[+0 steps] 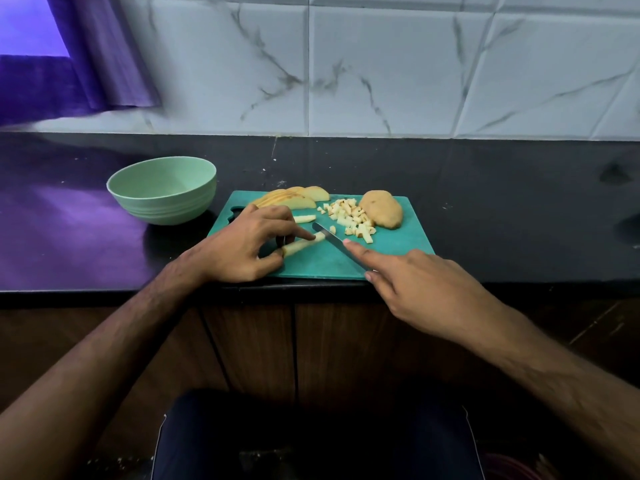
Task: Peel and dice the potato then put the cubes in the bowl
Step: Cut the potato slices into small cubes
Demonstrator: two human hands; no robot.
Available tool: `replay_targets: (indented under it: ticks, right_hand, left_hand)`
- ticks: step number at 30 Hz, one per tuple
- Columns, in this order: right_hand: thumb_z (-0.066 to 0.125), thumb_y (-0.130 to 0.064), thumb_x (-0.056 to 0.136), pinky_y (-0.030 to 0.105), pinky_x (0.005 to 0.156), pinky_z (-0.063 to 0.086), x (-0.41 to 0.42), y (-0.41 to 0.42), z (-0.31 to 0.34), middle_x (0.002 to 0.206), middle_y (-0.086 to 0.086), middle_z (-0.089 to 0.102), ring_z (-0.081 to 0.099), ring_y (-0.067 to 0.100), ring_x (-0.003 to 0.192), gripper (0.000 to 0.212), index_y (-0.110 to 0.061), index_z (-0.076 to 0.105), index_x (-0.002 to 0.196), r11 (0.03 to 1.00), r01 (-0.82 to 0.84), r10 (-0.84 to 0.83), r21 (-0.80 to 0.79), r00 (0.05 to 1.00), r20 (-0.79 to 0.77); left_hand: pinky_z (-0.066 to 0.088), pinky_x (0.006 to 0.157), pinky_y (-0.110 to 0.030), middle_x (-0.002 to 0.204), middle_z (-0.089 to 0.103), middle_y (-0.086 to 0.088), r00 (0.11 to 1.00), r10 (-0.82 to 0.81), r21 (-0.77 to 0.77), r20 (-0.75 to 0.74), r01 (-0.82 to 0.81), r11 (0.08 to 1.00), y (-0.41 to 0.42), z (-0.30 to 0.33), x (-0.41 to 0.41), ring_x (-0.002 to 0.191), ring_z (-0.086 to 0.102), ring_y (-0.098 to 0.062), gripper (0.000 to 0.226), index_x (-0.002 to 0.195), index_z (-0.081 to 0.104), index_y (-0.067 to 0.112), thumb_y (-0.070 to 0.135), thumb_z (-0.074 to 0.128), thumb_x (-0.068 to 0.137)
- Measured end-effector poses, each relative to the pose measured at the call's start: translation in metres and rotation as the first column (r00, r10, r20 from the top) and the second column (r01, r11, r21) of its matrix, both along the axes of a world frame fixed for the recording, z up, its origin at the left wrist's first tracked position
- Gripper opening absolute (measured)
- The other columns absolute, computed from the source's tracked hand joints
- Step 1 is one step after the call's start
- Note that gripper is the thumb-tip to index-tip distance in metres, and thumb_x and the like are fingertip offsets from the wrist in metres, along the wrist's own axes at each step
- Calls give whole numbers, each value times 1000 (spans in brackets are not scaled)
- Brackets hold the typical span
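The left hand [247,244] is pinching a potato strip [302,244] on the teal cutting board [325,261], while the right hand [420,289] is gripping a knife [337,244], forefinger along its blade. Diced cubes [351,218] are lying beyond the knife; the green bowl [162,190] is sitting beyond the left hand.

Left grip [249,244] curled, pinching; right grip [412,282] closed, forefinger extended.

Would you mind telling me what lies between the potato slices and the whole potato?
In the head view, a pile of potato cubes lies on the cutting board.
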State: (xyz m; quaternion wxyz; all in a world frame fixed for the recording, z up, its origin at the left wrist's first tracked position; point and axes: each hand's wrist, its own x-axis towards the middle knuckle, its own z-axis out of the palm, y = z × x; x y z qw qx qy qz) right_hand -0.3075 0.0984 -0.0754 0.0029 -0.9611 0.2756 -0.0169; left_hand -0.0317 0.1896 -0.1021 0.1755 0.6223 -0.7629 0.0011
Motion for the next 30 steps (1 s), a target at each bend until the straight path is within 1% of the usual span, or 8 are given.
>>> replay_targets:
  ticks: [4,10,12,15,19,24,28,30]
  right_hand:
    - [24,-43,110,24,53,32,5,0,-1,74,-9,44,44,6,64,54,-52,1,158,1000,-2,2,-6,1000,-5]
    - [24,-45,109,34,66,42,-6,-4,12,72,-9,46,45,5,65,52,-58,5,155,1000,17,-18,21,999,48]
    - [25,-45,109,31,62,42,-8,1,10,71,-9,45,45,5,64,52,-58,4,155,1000,2,-2,14,1000,30]
    - [24,-44,110,24,54,32,-5,5,4,71,-10,41,42,5,63,53,-55,2,157,1000,-11,11,-5,1000,19]
    - [25,-42,110,24,53,27,3,6,2,72,-12,39,39,5,63,53,-51,3,158,1000,-13,13,12,1000,8]
    - [23,-42,110,25,53,28,8,4,7,73,-10,40,40,6,63,52,-51,4,158,1000,0,1,-13,1000,10]
    - [24,-43,110,30,60,41,-1,5,13,70,-9,43,43,6,61,53,-55,4,157,1000,8,-7,-10,999,52]
    - [23,-44,110,27,57,37,-2,10,9,72,-10,43,42,6,62,53,-55,1,156,1000,-3,3,-8,1000,24]
  left_hand:
    - [31,91,-29,105,53,10,1000,7,-3,5,-7,1000,1,0,0,107,48,-2,55,134,64,31,37,44,83]
    - [24,95,-15,104,52,13,1000,3,-24,11,-2,1000,1,-1,0,108,43,9,55,134,64,30,36,44,84]
    - [24,95,-15,105,53,11,1000,1,-26,12,-1,1000,1,-1,0,107,43,7,55,134,65,29,36,44,84]
    - [26,95,-17,105,54,10,1000,2,-22,12,-2,1000,1,0,-1,106,45,3,55,134,64,29,36,44,84]
    - [28,94,-20,104,54,10,1000,2,-17,14,-1,1000,1,0,-1,106,47,1,55,135,64,30,35,45,83]
    - [28,93,-18,103,52,12,1000,10,-13,10,-10,1000,2,1,-1,107,46,2,55,135,64,30,36,45,84]
    - [29,94,-20,105,54,11,1000,7,-29,6,-6,1000,2,0,-2,106,48,0,54,132,66,30,36,45,83]
    - [28,95,-19,106,55,10,1000,6,-30,8,-6,1000,2,0,-1,106,49,-1,54,133,65,30,36,45,83]
